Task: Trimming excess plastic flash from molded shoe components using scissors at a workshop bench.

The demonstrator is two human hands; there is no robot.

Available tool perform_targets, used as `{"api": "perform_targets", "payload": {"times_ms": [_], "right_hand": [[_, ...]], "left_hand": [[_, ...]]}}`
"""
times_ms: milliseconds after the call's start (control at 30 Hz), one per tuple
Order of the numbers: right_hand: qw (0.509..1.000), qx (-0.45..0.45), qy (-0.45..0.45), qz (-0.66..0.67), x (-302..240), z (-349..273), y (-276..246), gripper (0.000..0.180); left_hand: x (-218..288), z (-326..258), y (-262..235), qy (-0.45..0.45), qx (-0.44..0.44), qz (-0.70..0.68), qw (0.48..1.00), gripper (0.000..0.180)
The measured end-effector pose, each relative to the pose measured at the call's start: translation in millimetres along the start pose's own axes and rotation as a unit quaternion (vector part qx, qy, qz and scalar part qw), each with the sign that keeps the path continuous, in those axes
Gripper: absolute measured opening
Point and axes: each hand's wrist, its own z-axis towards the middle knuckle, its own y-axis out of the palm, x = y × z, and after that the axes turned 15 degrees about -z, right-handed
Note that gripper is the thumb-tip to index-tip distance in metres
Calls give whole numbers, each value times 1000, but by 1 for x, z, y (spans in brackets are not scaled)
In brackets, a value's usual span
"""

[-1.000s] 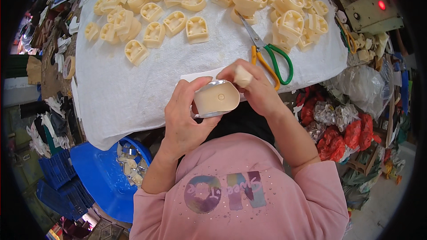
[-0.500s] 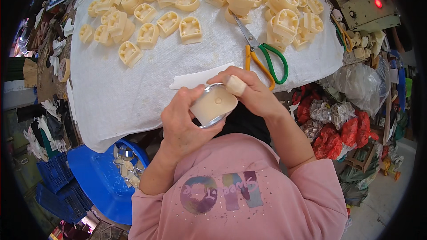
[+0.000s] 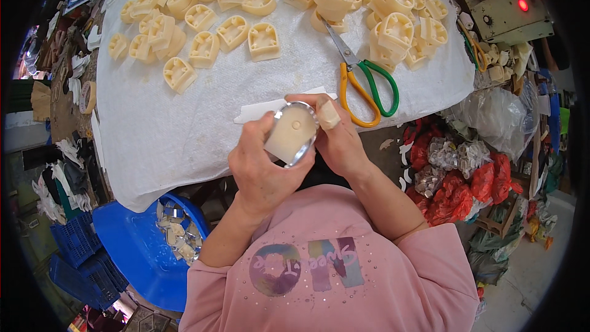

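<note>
Between my hands, above the cloth's near edge, is a cream arch-shaped plastic piece (image 3: 289,133) with a shiny silver band round its edge. My left hand (image 3: 261,163) grips it from the left and below, fingers curled round the side. My right hand (image 3: 340,141) presses the band's right side; its thumb wears a cream wrapping (image 3: 329,115). A white strip (image 3: 252,112) lies on the cloth just beyond. Right of my hands rest scissors (image 3: 362,80) with one yellow and one green handle, blades pointing away.
Many cream hollow pieces (image 3: 264,41) lie loose and stacked on the white cloth (image 3: 153,129). A blue tub (image 3: 123,233) holding cream and silver pieces stands lower left. Red bags (image 3: 455,197) lie at right, below a metal box with a red light (image 3: 522,4).
The banded piece has turned in my hands and moved slightly up, its face now more toward me. Both hands have shifted slightly with it.
</note>
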Motion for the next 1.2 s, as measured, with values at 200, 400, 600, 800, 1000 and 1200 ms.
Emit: {"api": "perform_targets", "payload": {"times_ms": [200, 400, 600, 800, 1000, 1200], "right_hand": [[981, 49, -74, -175, -5, -7, 8, 37], [950, 73, -142, -269, -6, -9, 25, 40], [993, -13, -48, -111, -10, -5, 9, 49], [982, -36, -146, -117, 3, 5, -18, 47], [921, -55, -191, -335, -20, 6, -13, 32], [892, -48, -244, -378, -23, 14, -5, 37]], "left_hand": [[0, 2, -2, 24, -12, 26, 999, 59], [-10, -5, -3, 52, -1, 78, 996, 54], [-13, 4, -1, 3, -1, -29, 1000, 63], [-2, 8, -17, -334, -27, -394, 856, 62], [-8, -8, -20, -472, -104, -596, 641, 59], [-11, 3, -19, -397, -51, -739, 543, 84]]}}
